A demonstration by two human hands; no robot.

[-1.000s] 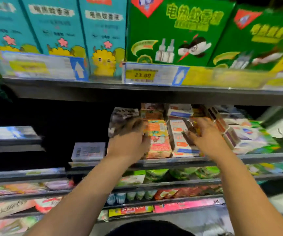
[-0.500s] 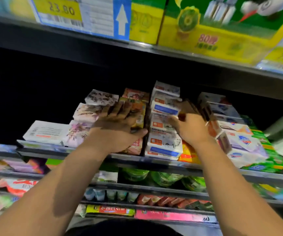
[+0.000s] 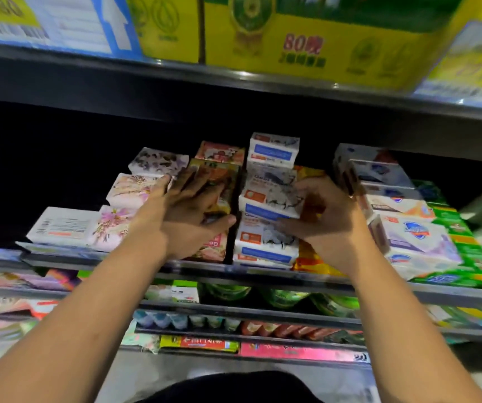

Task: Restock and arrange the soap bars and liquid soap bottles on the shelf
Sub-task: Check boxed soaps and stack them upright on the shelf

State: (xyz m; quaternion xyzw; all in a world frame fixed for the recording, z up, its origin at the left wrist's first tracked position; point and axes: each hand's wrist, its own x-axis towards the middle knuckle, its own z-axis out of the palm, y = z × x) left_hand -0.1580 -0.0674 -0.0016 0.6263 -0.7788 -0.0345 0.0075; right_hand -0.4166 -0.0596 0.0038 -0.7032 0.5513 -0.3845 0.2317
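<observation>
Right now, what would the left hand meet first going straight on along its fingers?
Probably the orange soap box at the back of its row, beyond the left hand; depth unclear.

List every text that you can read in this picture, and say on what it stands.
"80", then one Chinese character: yellow carton, top.
"3.80", cut off and blurred: price tag, top left.
Print on the soap boxes and on the packets below: too blurred to read.

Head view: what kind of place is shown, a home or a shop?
Most likely a shop: stacked shelves hold many boxed soap bars in rows, and a price label hangs on the shelf edge above.
</observation>
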